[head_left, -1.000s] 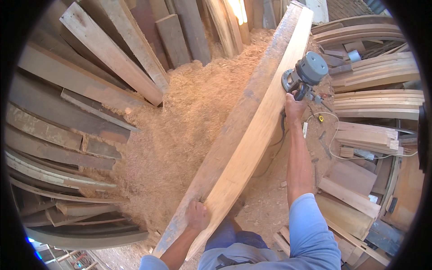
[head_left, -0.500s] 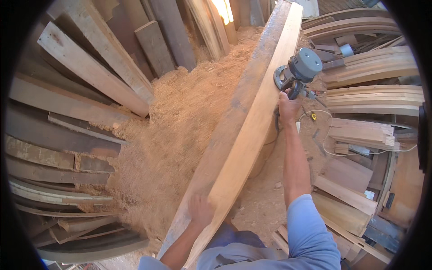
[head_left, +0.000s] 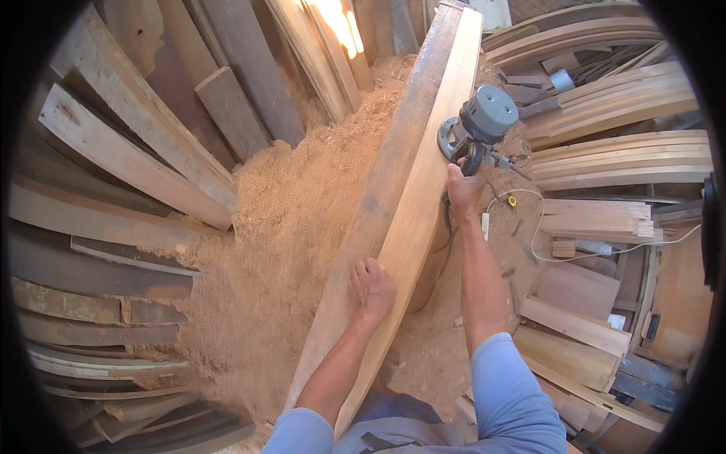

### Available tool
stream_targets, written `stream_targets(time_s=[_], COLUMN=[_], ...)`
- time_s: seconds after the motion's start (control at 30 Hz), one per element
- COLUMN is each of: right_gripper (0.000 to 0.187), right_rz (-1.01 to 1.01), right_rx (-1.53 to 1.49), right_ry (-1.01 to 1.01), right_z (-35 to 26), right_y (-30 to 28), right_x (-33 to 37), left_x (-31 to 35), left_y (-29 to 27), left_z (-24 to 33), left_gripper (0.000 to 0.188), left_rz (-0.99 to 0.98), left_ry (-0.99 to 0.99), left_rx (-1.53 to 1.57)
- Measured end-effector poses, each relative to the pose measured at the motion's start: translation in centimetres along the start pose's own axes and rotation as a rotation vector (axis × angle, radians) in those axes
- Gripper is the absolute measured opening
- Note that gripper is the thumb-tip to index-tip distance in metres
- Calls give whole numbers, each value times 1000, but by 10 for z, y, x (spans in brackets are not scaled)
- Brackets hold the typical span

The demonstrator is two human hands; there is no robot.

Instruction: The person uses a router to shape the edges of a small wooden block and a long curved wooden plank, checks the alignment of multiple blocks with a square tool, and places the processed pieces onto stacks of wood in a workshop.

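A long pale wooden board (head_left: 412, 219) runs away from me beside a darker, weathered plank (head_left: 370, 204). On the pale board's far part sits a grey electric router (head_left: 484, 119), its round base on the wood near the right edge. My right hand (head_left: 464, 188), arm outstretched, is closed round the router's black side handle. Nearer to me, my left hand (head_left: 372, 290) rests palm down where the pale board meets the dark plank. Its fingers are slightly bent and apart, with nothing held. The router's bit is hidden under its base.
Sawdust (head_left: 295, 234) is heaped left of the planks, with leaning and stacked boards (head_left: 136, 151) beyond. Curved timber pieces (head_left: 620, 163) are stacked at the right. A pale cord (head_left: 538, 234) loops there, near a small yellow item (head_left: 512, 201) and short cut blocks (head_left: 594, 219).
My left hand, blurred earlier, has moved forward along the planks and now rests on them. My right hand still grips the router. The whole view has shifted slightly.
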State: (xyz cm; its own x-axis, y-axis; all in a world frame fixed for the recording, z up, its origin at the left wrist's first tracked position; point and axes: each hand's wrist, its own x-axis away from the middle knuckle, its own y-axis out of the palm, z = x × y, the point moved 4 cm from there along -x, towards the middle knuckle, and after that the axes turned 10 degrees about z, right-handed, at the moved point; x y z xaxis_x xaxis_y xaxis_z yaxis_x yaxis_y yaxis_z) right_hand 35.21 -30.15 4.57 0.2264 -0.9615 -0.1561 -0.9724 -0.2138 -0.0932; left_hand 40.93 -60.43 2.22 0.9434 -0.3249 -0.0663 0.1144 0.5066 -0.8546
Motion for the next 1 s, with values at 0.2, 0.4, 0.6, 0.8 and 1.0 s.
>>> stream_targets(time_s=[0.2,0.4,0.6,0.8,1.0], right_gripper=[11,9,8,7,8], right_rz=[-22,3,-22,-14,-21], right_rx=[12,-7,3,37,-3], right_ry=[119,110,120,56,-3], right_z=[-9,-3,-9,7,25], right_y=[9,16,22,30,38], right_x=[-8,-28,-45,-70,-91], left_x=[-1,-4,-5,-5,-5], left_y=[-4,-6,-11,-8,-9], left_z=[1,6,8,6,8], left_gripper=[19,19,16,20,17], left_rz=[3,-39,-49,-67,-93], left_ry=[26,-13,-4,-27,-44], left_rx=[-31,-32,-15,-39,-42])
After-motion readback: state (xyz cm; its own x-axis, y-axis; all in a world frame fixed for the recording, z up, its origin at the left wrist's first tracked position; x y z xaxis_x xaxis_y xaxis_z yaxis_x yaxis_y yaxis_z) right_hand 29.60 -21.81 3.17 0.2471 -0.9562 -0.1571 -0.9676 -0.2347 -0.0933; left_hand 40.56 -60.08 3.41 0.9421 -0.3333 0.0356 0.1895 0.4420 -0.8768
